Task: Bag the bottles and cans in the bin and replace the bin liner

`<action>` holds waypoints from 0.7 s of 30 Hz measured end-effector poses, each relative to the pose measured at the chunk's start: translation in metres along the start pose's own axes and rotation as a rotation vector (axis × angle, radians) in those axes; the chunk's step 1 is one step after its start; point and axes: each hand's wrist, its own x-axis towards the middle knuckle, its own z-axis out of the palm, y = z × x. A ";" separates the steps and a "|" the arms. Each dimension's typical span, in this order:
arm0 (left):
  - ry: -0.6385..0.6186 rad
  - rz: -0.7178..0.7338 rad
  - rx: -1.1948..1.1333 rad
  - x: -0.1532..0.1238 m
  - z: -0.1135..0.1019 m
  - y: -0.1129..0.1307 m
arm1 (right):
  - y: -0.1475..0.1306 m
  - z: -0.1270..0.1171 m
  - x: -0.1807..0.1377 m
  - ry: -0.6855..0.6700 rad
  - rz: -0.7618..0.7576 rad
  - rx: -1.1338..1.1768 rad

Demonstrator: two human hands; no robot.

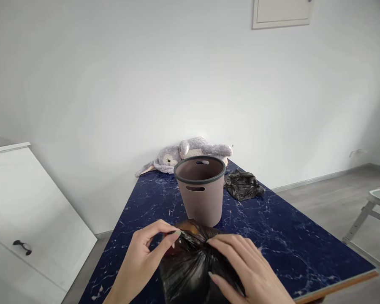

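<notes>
A filled black garbage bag (190, 274) sits at the near side of the table, its top gathered and creased toward the middle. My left hand (148, 253) pinches a bit of the bag's gathered plastic between thumb and forefinger. Against the bag's right side lies my right hand (240, 266), its fingers bent around the gathered part and the thumb below. Orange and reddish contents show faintly through the thin plastic. Just beyond the bag stands an upright brownish-pink trash can (202, 202) with a dark rim and handle slots.
Behind the can, a grey plush rabbit (190, 150) lies on its side by the wall. A crumpled black plastic bag (243, 185) rests right of the can on the blue marbled table (291, 236). A white cabinet (34, 219) stands at left, a pale folding frame (365, 215) at right.
</notes>
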 end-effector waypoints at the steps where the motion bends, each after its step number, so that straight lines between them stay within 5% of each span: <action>1: -0.007 0.002 -0.003 -0.002 -0.001 0.000 | -0.003 0.004 0.001 -0.023 -0.013 -0.026; 11: 0.044 -0.012 -0.011 -0.013 -0.016 -0.039 | 0.005 0.004 0.015 -0.074 0.008 0.072; 16: 0.154 -0.131 -0.052 -0.010 -0.024 -0.068 | 0.031 -0.040 0.010 -0.020 0.051 0.140; 21: 0.197 -0.322 0.039 -0.019 -0.039 -0.119 | 0.092 -0.090 -0.004 0.019 0.139 -0.017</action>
